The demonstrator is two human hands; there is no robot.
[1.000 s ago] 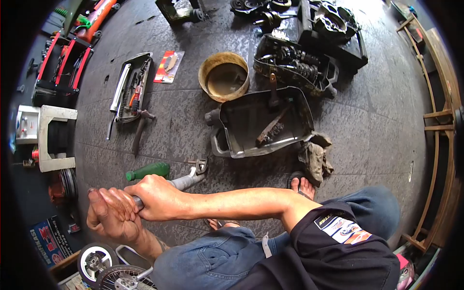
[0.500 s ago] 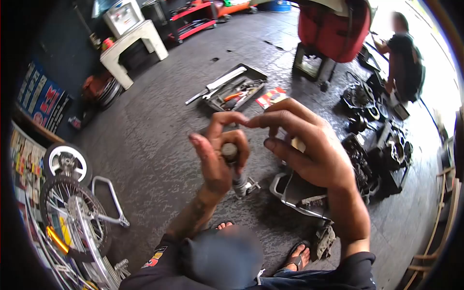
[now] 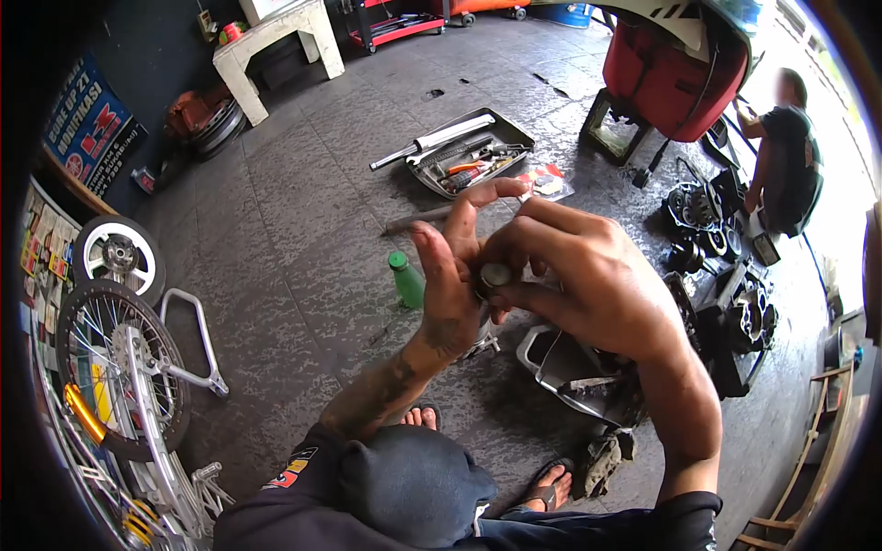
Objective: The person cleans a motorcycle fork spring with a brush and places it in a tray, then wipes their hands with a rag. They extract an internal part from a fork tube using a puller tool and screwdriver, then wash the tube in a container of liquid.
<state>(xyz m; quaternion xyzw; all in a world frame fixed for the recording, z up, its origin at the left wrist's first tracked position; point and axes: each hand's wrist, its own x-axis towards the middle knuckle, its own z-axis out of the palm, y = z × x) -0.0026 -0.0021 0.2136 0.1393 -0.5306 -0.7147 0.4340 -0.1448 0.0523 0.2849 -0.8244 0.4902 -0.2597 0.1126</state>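
Both hands meet in front of me at a metal tube with a round, pale end (image 3: 496, 275) that faces up toward me. My left hand (image 3: 448, 289) wraps its lower fingers round the tube, with thumb and forefinger stretched away from it. Bent over from the right, my right hand (image 3: 597, 266) has its thumb and fingertips closed at the round end. Most of the tube is hidden by the hands; a small metal fitting (image 3: 484, 347) shows below them. A green bottle (image 3: 407, 280) stands on the floor just left of my left wrist.
Ahead lies a tool tray (image 3: 450, 188) with several tools, a packet (image 3: 548, 182) beside it. Engine parts (image 3: 703, 207) and a metal frame part (image 3: 579, 376) lie right. A co-worker (image 3: 785, 156) squats beyond. Wheels (image 3: 119, 253) stand left; a cloth (image 3: 606, 464) lies near my foot.
My right hand has come down and left, its fingertips now closed at the tube's round end. My left hand and the tube have shifted right, and the green bottle has come into sight.
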